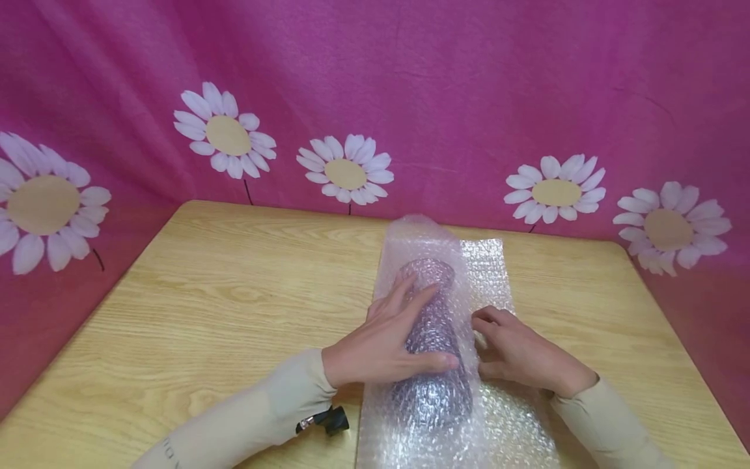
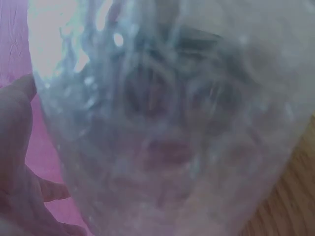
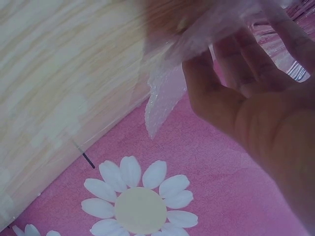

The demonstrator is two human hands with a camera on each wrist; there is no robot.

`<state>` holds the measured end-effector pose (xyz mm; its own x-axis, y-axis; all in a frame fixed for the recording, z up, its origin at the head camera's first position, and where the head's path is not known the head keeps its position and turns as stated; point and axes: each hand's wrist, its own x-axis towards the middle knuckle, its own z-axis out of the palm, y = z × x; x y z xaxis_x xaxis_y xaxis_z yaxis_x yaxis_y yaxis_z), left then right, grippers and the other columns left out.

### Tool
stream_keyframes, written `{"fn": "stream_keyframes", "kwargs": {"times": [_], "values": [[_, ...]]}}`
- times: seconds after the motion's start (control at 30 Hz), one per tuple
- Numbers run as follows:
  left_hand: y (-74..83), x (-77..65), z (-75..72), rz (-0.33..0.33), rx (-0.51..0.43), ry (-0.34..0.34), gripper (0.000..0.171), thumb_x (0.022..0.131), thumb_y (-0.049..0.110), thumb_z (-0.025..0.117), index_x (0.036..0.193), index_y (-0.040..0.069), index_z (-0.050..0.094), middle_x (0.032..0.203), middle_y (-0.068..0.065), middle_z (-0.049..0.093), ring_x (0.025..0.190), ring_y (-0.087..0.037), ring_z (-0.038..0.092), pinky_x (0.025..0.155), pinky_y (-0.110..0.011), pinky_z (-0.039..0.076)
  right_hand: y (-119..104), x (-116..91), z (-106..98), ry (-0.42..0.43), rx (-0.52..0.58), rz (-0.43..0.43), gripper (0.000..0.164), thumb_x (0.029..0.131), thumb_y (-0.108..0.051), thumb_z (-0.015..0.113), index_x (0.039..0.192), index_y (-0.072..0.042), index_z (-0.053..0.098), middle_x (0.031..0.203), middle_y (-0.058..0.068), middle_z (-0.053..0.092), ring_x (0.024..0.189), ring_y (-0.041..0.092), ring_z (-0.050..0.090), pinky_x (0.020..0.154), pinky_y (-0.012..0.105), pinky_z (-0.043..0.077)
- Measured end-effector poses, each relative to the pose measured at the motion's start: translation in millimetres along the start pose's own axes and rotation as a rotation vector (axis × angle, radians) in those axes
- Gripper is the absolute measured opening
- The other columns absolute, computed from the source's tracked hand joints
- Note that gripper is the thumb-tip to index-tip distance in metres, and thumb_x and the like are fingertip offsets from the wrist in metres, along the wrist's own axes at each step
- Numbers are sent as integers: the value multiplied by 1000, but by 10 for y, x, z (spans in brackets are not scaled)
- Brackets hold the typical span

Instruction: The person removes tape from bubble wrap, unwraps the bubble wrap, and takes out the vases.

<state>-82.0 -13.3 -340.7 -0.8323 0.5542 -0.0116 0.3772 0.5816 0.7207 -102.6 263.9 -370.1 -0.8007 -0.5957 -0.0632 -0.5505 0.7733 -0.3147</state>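
A dark purplish, vase-shaped object (image 1: pixel 433 332) lies under a sheet of bubble wrap (image 1: pixel 418 446), its wide end toward me and its narrower, round-rimmed end away. Across its upper part rests my left hand (image 1: pixel 389 342), fingers and thumb spread over the plastic. At the right side of the covered object, my right hand (image 1: pixel 515 348) pinches the edge of the bubble wrap with bent fingers. Close up in the left wrist view, the shiny wrapped object (image 2: pixel 162 123) fills most of the picture. The right wrist view has the plastic (image 3: pixel 206 34) at my fingertips.
More bubble wrap (image 1: pixel 486 264) lies flat to the right of and beneath the covered object. The wooden table (image 1: pixel 234 280) extends to both sides. A pink curtain with large daisies (image 1: pixel 445 98) stands behind it. A small black item (image 1: pixel 336 421) sits near my left sleeve.
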Motion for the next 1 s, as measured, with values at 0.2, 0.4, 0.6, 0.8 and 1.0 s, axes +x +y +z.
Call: {"fn": "stream_keyframes", "kwargs": {"times": [0.2, 0.4, 0.6, 0.8, 1.0], "values": [[54, 46, 50, 24, 34, -3, 102, 88, 68, 69, 166, 41, 9, 177, -1, -11, 163, -29, -13, 129, -70, 6, -2, -3, 10, 12, -11, -7, 63, 82, -27, 87, 135, -2, 65, 135, 14, 62, 123, 31, 60, 108, 52, 55], [76, 66, 80, 44, 82, -8, 96, 91, 69, 64, 166, 38, 13, 176, 0, -12, 162, -33, -15, 129, -70, 1, -4, 4, 18, 27, -10, -21, 63, 83, -32, 87, 135, -4, 66, 132, 12, 64, 120, 28, 61, 106, 51, 56], [116, 108, 89, 63, 134, 15, 88, 94, 70, 59, 165, 37, 19, 177, -3, -6, 162, -34, -18, 130, -68, 2, 8, 6, 6, 29, -17, -27, 64, 82, -30, 87, 135, -1, 65, 133, 16, 63, 121, 32, 62, 106, 53, 56], [141, 135, 105, 58, 174, 0, 84, 95, 70, 55, 165, 38, 21, 177, -4, -6, 161, -36, -19, 130, -69, 1, 3, 6, 6, 45, -22, -36, 63, 82, -29, 87, 133, 0, 66, 130, 14, 64, 117, 29, 62, 103, 51, 57], [134, 141, 113, 35, 167, -18, 84, 96, 72, 53, 165, 38, 20, 177, -4, -6, 161, -34, -21, 131, -67, 1, 7, -1, 5, 26, -16, -21, 64, 82, -31, 87, 134, -2, 65, 132, 15, 63, 118, 30, 62, 103, 51, 57]]}}
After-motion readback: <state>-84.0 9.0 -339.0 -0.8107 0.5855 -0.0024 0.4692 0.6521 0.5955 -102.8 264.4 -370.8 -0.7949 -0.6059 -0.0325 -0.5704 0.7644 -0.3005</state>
